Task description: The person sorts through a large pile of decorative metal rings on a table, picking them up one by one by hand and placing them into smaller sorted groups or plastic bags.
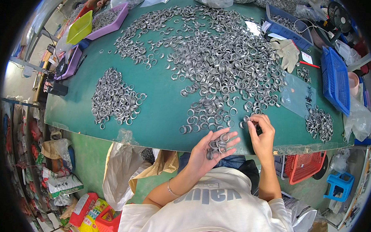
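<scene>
My left hand (202,152) is palm up over the table's near edge, fingers spread, with several small grey metal rings (222,144) lying in it. Just to its right, my right hand (264,137) pinches a metal ring (246,118) between thumb and fingertips; another ring or two sit by its curled fingers, partly hidden. Beyond both hands, a big loose heap of the same rings (220,56) spreads over the green tabletop (161,111). Smaller piles lie apart from it, one at the left (114,99) and one at the right (319,124).
A blue basket (336,80) stands at the right edge, near a work glove (286,53), a red pen (309,64) and a clear plastic bag (298,93). Purple (109,21) and yellow (79,27) trays are at the far left, where another person's hand (102,2) shows.
</scene>
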A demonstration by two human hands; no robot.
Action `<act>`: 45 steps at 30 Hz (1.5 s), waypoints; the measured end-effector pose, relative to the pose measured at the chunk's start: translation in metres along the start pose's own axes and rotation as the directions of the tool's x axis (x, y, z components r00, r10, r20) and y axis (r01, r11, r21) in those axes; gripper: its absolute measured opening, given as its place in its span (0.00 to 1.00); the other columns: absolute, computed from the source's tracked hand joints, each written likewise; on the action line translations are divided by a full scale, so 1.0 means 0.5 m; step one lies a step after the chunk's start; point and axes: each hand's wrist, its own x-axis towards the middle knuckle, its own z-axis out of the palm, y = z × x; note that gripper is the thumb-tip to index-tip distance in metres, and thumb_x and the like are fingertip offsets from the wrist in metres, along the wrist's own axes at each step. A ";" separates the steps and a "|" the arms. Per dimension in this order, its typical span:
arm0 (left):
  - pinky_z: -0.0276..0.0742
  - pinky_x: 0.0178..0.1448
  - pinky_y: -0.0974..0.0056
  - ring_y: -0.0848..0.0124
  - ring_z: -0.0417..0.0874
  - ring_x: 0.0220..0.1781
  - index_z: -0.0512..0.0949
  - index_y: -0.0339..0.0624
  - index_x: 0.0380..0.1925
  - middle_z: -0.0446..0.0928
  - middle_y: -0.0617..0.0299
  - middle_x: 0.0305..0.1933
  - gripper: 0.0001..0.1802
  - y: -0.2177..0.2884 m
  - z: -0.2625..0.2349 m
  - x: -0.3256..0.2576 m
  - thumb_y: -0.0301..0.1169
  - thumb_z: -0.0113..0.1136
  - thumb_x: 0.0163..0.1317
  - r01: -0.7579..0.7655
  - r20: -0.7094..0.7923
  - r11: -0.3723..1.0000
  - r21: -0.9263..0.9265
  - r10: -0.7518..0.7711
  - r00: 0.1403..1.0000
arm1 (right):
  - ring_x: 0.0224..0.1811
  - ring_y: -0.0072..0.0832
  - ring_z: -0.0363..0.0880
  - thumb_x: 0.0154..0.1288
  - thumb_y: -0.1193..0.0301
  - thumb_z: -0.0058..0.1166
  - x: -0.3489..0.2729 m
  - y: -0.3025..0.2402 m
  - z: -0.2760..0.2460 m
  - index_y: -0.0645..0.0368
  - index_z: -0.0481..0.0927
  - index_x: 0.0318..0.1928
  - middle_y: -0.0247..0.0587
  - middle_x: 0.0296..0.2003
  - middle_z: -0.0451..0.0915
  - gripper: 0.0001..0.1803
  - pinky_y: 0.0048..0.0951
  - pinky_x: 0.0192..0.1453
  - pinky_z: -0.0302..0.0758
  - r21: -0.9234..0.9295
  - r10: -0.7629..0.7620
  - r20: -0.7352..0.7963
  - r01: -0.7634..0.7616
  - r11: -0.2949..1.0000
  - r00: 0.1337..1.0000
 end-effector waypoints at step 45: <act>0.66 0.27 0.73 0.71 0.71 0.34 0.73 0.35 0.49 0.73 0.58 0.43 0.16 -0.030 -0.011 0.050 0.34 0.48 0.68 0.067 -0.081 0.986 -0.156 -0.080 0.993 | 0.43 0.37 0.75 0.48 0.76 0.62 -0.011 -0.027 -0.102 0.57 0.82 0.29 0.39 0.38 0.80 0.05 0.36 0.48 0.67 -0.141 -0.345 -0.101 0.330 0.933 0.933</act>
